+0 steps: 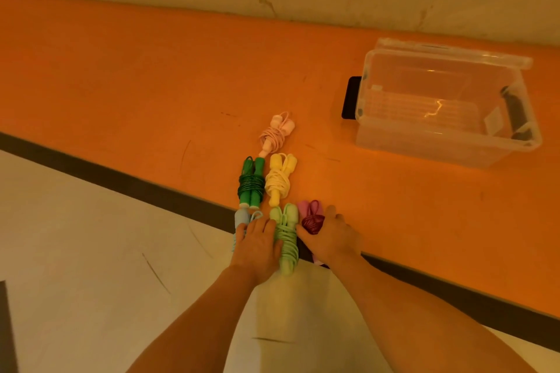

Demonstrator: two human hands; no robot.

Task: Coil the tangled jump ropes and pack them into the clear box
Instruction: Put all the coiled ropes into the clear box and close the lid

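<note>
With the left hand (257, 247) flat on the blue rope (242, 218) and the right hand (328, 236) loosely over the pink rope (312, 218), a hasty scoop toward the clear box (439, 136) could loosen the coils.

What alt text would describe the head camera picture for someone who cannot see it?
Two bare hands rest on coiled jump ropes on an orange floor: the left hand on a pale blue rope, the right hand on a dark red rope. Four more bundles lie around them; an empty clear box stands open to the right.
</note>
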